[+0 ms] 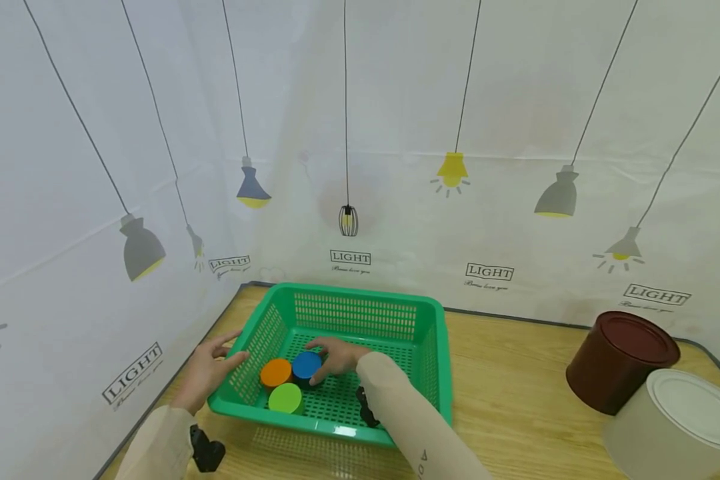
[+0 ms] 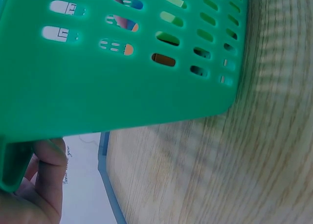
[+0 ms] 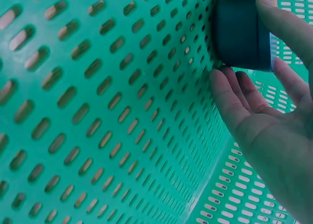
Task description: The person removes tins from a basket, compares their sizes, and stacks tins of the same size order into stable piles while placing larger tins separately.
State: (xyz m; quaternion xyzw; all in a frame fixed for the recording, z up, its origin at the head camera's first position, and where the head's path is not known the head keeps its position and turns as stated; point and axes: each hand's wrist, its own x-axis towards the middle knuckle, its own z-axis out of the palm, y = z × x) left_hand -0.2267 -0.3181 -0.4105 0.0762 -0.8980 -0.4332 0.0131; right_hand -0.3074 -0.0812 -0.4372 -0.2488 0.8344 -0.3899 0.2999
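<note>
A green perforated plastic basket stands on the table. My left hand grips its left rim, and the left wrist view shows curled fingers under the rim, outside the wall. Inside the basket, my right hand holds a short round container with a blue lid and a dark body, a fingertip and thumb on opposite sides. Beside it in the left part are an orange-topped container and a lime-green-topped one.
To the right on the wood-grain table stand a dark red lidded tub and a white lidded tub, close together. A pale wall covering printed with lamps rises behind and to the left.
</note>
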